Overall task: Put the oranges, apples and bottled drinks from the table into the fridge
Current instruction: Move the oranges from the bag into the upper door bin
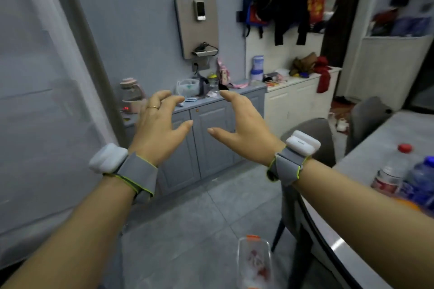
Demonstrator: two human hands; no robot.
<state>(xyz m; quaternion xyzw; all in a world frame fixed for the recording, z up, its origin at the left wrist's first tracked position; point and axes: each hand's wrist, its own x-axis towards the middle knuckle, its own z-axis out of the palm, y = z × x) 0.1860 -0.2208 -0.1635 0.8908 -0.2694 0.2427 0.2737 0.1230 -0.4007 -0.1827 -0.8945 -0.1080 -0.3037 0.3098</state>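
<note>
At your far left stands a tall grey panel (pixel 35 124); whether it is the fridge cannot be told from here. Your left hand (pixel 159 129) is raised in front of you, back toward the camera, fingers spread and loosely curved, holding nothing, with a gold ring (pixel 152 107) on one finger and a grey wristband (pixel 138 173) carrying a white pod. Just beside it, apart by a small gap, your right hand (pixel 244 129) mirrors it: thumb out, fingers apart and slightly bent, touching nothing. Behind both hands runs a low grey cabinet (pixel 211 143) with a cluttered top. Near the bottom edge sits a clear container (pixel 254 263) with an orange lid, blurred. To the right, past a grey chair (pixel 312 134), the table (pixel 375 148) carries the drinks: a red-capped bottle (pixel 389 171) and, just beside it on the right, a blue-capped bottle (pixel 420 178). In front of them an orange (pixel 408 204) shows partly behind your right forearm. Both hands are well apart from these.
</note>
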